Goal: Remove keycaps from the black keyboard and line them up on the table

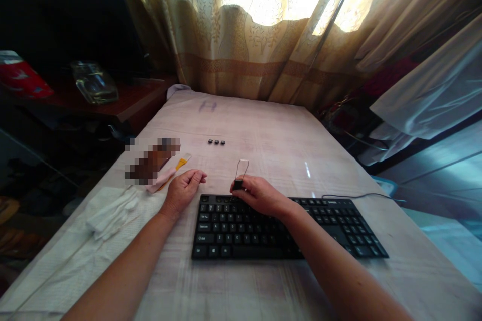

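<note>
My right hand [259,194] is above the upper left of a black keyboard [244,251]. Between its thumb and fingers is a wire keycap puller [238,184], its black handle in my grip and its thin wire loop pointing up and away. My left hand [184,188] rests on the cloth just left of the keyboard's top corner, fingers curled in and seemingly holding nothing. Three small black keycaps [217,142] lie in a row farther back. My right hand and forearm cover part of the keys.
A yellow-handled brush [182,163] lies beyond my left hand, beside a pink cloth [161,179] and a blurred-out item. White cloths [113,215] lie at left. A cable [354,195] trails right. A glass jar [94,83] stands on the side cabinet; curtains [241,60] hang behind.
</note>
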Demonstrator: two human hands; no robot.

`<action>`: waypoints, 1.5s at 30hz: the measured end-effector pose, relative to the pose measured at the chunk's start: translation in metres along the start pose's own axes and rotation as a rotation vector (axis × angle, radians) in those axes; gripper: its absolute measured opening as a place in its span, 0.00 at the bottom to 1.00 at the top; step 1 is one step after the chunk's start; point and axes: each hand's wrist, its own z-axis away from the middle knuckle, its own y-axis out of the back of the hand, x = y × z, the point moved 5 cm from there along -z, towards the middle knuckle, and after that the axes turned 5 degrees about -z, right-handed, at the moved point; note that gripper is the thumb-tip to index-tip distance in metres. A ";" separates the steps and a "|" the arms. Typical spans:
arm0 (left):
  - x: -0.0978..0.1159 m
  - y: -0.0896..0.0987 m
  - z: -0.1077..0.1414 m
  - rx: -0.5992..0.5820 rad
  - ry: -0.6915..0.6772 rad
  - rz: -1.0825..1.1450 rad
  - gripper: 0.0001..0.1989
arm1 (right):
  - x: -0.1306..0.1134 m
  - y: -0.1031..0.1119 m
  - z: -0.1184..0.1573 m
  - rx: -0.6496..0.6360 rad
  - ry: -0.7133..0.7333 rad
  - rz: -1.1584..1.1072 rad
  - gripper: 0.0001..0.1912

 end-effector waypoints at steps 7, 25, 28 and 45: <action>-0.001 0.001 0.000 -0.001 0.009 0.022 0.20 | 0.001 -0.003 -0.007 -0.067 -0.024 0.094 0.06; 0.019 -0.007 0.011 -0.192 -0.229 -0.161 0.11 | 0.016 -0.004 0.006 0.110 -0.057 -0.105 0.08; 0.023 -0.009 0.012 -0.252 -0.283 -0.194 0.09 | 0.019 -0.004 0.007 0.115 -0.066 -0.142 0.08; 0.021 -0.010 0.011 -0.284 -0.286 -0.210 0.10 | 0.022 0.002 0.010 0.302 -0.058 -0.255 0.10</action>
